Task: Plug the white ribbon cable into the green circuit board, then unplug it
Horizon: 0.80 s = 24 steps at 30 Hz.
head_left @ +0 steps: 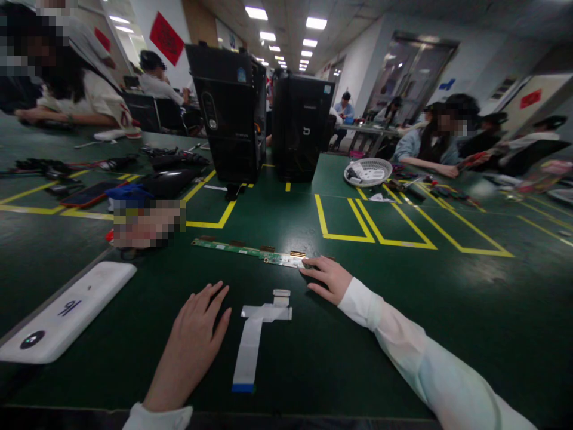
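A long narrow green circuit board (250,251) lies across the green table (447,310) in front of me. My right hand (326,278) rests on the table with its fingertips touching the board's right end. A white flat ribbon cable (252,340) with a blue tip lies on the table between my hands. My left hand (197,334) lies flat, palm down, just left of the cable, holding nothing.
A white oblong device (67,319) lies at the near left. Two black computer towers (233,113) (299,125) stand at the middle back. A white basket (367,172) sits to the right of them. Cables and tools (134,173) clutter the left. Other people sit around the table. Yellow tape outlines (380,224) mark the surface.
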Tool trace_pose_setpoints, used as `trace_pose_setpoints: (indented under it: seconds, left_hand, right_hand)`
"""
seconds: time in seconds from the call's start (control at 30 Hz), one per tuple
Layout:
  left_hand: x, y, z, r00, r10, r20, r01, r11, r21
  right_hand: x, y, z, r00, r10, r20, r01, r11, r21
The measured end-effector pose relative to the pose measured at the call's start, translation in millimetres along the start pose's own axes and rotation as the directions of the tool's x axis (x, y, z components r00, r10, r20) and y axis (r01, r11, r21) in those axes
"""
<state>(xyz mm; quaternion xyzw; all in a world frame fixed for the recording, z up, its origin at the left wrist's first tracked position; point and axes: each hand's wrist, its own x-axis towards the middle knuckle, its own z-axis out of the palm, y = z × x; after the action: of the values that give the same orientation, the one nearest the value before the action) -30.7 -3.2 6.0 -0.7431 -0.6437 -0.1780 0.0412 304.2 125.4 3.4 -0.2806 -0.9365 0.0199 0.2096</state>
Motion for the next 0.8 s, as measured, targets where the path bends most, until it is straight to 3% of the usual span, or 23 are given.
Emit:
trace_pose_setpoints:
  seconds: [0.3,0.4,0.57,0.67,0.8]
  left_hand:
    - [2,3,-5.2,0.999,0.045,0.015,-0.045,0.999,-0.028]
    - [4,19,-15.3,0.981,0.179,0.075,-0.171,0.981,-0.094]
    - [14,60,-29.4,0.903,0.399,0.159,-0.363,0.906,-0.217]
    - [23,76,-26.7,0.872,0.448,0.197,-0.403,0.886,-0.231]
    - [36,82,-18.0,0.864,0.429,0.264,-0.396,0.902,-0.172]
  right_hand:
    - [-3,19,-14,0.999,-0.022,0.043,0.02,0.999,0.046]
    - [-5,23,-13,0.999,-0.019,0.034,0.018,0.999,0.043]
    - [-4,13,-4,1.0,0.0,-0.013,-0.001,0.998,-0.065]
    - [-3,3,5,0.997,0.068,-0.048,-0.074,0.986,-0.147]
    - [-3,-3,9,0.994,0.098,-0.048,-0.104,0.982,-0.157]
